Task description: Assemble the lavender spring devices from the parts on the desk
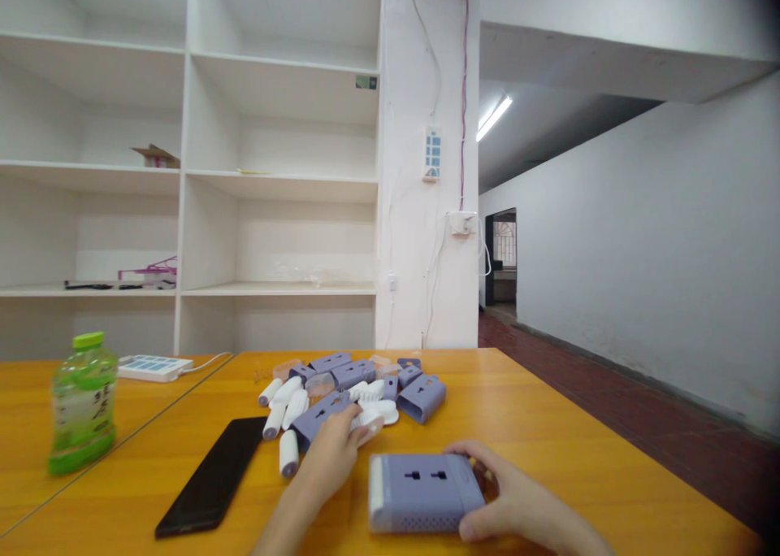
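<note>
My right hand (503, 491) is wrapped round the right end of a purple plastic case (426, 491), which lies on the table with two keyhole-shaped slots facing up and a white roller-like part along its left end. Over the pile of parts, my left hand (334, 450) pinches what looks like a clear plastic piece (369, 432); its fingertips are partly hidden. Beside that hand are another purple case (322, 416), white brush heads (387, 412) and a white roller (288, 453). More purple shells (422, 397) lie behind.
A black phone or tablet (213, 476) lies left of the pile. Farther left stand a green-capped bottle (84, 406) and a white power strip (155, 367) with its cable. White shelves (280, 180) rise behind the wooden table (536, 426).
</note>
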Available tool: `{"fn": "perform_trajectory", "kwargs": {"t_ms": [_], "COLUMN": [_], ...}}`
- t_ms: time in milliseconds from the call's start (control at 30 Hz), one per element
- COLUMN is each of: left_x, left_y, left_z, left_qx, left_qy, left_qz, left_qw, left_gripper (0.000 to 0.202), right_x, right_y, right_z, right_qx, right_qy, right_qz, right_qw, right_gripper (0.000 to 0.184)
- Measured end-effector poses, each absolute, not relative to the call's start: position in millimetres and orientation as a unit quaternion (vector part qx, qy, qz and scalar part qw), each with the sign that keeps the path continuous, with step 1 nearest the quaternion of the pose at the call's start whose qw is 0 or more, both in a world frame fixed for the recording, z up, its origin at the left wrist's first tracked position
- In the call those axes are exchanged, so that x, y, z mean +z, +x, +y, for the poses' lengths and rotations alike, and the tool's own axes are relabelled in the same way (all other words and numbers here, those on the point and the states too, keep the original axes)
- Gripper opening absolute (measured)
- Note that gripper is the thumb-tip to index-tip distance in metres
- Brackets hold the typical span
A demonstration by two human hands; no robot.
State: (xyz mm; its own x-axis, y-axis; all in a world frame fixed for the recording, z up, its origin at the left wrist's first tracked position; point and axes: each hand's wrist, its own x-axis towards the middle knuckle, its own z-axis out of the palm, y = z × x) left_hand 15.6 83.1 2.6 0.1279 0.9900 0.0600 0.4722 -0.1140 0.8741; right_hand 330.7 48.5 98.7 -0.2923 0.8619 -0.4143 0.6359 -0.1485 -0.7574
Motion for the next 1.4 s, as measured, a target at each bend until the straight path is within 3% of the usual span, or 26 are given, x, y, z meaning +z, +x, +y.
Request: {"fn": "perform_trajectory", "kwargs": {"t_ms": [133, 367, 833, 967, 1167, 1300, 1400], "left_x": [12, 36, 58, 58, 30, 19, 23], "left_y": [21, 38, 60, 54, 44, 45, 47], "left_z": [83, 60, 39, 38, 42, 44, 42], "left_qx": [0.422, 0.490, 0.484, 0.460, 0.343, 0.309, 0.321], "left_qy": [0.641, 0.666, 0.728, 0.733, 0.730, 0.714, 0.706], "left_qz": [0.519, 0.419, 0.291, 0.299, 0.377, 0.398, 0.399], "left_qw": [0.377, 0.374, 0.387, 0.402, 0.455, 0.487, 0.488], "left_gripper": [0.032, 0.030, 0.027, 0.052, 0.122, 0.126, 0.115], "right_x": [96, 123, 112, 114, 117, 117, 117], "right_y": [335, 290, 278, 278, 279, 281, 283], "right_z": [51, 47, 42, 45, 47, 46, 47], "right_qx": [0.482, 0.273, 0.329, 0.338, 0.326, 0.304, 0.302], "right_qy": [-0.570, -0.551, -0.513, -0.509, -0.541, -0.557, -0.556], "right_qz": [-0.654, -0.762, -0.767, -0.765, -0.749, -0.749, -0.754], "right_qw": [0.123, 0.203, 0.201, 0.204, 0.201, 0.189, 0.178], "right_gripper": [0.081, 0.050, 0.037, 0.037, 0.038, 0.040, 0.042]}}
